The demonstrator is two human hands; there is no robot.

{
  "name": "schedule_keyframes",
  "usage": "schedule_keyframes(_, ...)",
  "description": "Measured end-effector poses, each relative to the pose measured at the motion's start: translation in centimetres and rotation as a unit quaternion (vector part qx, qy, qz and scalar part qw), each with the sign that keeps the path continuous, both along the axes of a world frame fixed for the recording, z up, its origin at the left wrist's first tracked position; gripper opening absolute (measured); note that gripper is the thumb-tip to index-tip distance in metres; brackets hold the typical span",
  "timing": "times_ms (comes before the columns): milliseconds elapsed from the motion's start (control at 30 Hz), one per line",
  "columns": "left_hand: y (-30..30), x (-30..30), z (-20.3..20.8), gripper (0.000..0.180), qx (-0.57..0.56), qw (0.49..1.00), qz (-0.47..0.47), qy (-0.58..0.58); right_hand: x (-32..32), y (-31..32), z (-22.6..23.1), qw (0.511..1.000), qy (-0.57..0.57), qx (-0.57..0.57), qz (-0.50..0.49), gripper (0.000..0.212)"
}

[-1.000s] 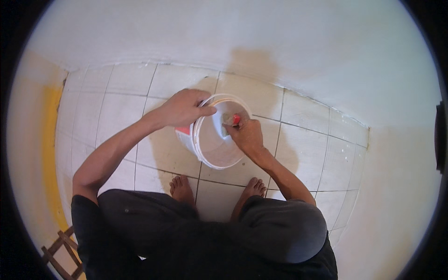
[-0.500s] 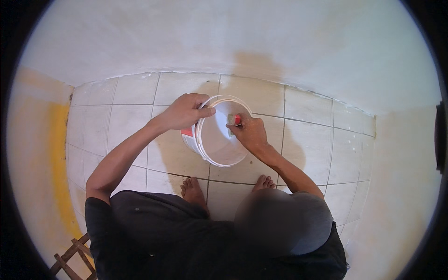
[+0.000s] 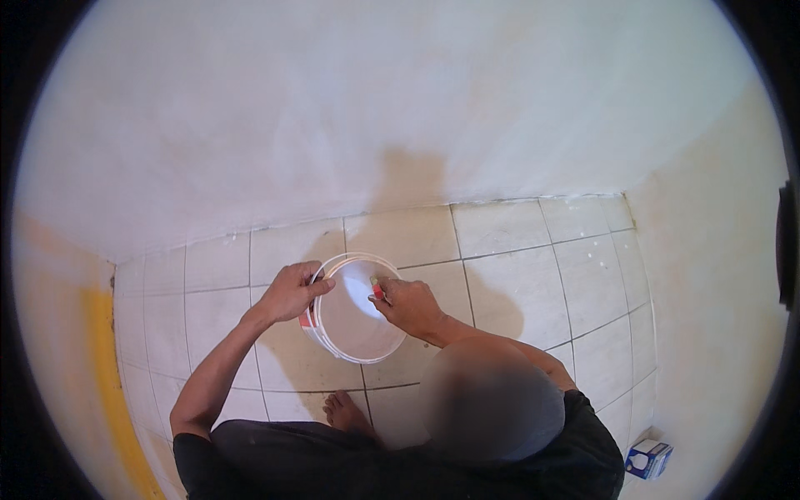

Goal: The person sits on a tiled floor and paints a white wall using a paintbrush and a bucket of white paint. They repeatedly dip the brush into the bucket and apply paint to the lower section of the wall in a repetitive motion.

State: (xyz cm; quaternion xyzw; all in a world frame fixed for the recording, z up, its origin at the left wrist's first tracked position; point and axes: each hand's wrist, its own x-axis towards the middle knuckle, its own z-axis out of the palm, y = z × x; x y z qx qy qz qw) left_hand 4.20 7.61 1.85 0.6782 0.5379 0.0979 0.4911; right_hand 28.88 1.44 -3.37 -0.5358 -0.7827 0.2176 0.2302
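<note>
A white plastic bucket point(image 3: 361, 342) with a red patch on its outer side is tilted above the floor tiles, its mouth facing me. My left hand point(image 3: 293, 292) is closed on the left part of its rim, thumb over the edge, beside the thin white bail handle point(image 3: 367, 254). Inside the right part of the mouth, my right hand point(image 3: 412, 307) pinches a small red tool with a greenish end point(image 3: 377, 290). Fingers cover much of this tool, and I cannot make out its exact kind. The bucket's inner wall looks whitish.
A pale wall point(image 3: 533, 108) rises beyond the tiled floor point(image 3: 517, 283), with more walls at left and right. A yellow stripe point(image 3: 104, 367) runs along the left wall. A blue and white box point(image 3: 648, 459) stands at lower right. My bare foot point(image 3: 343, 410) is below the bucket.
The view has shifted, so bucket and hands appear lower and further left. My right hand has turned with the red tool inside the bucket. The box has come into view; the wooden frame has left it.
</note>
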Motion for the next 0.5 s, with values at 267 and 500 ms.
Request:
schedule_keyframes(267,-0.4,0.3,0.7,0.034,0.016,1.0,0.007,0.011,1.2,-1.6,4.2,0.995,0.042,0.028,0.083,0.027)
schedule_keyframes(500,-0.1,0.0,0.4,0.032,0.036,0.999,-0.02,0.029,0.2,-1.1,3.1,0.99,0.053,-0.117,0.056,0.033)
